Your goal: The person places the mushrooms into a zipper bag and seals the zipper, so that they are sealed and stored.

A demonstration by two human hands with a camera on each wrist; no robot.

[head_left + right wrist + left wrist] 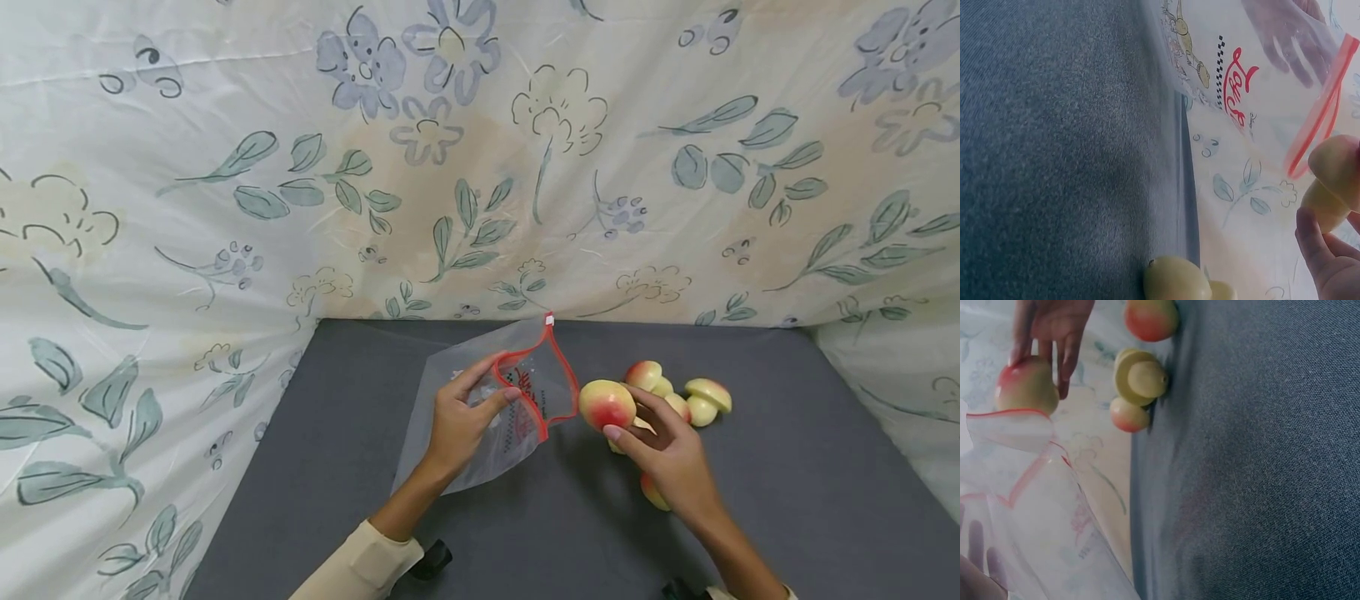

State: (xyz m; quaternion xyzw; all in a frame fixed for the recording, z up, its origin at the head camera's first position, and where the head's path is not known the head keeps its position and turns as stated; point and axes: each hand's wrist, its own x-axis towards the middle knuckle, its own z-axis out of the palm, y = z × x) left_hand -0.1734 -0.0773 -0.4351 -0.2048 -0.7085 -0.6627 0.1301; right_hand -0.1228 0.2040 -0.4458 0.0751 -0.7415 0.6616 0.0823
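A clear zip bag with a red zip edge and printed lettering is held up above the table, its mouth gaping to the right. My left hand pinches the near rim of that mouth between thumb and fingers. Right at the opening, my right hand grips a toy mushroom, its yellow cap blushed red and facing the bag. In the right wrist view the mushroom's pale stem shows between the fingers, with the red zip edge close by.
Several more toy mushrooms lie on the dark grey table behind and beside my right hand. One is partly hidden under that hand. A floral cloth hangs at the back and along both sides.
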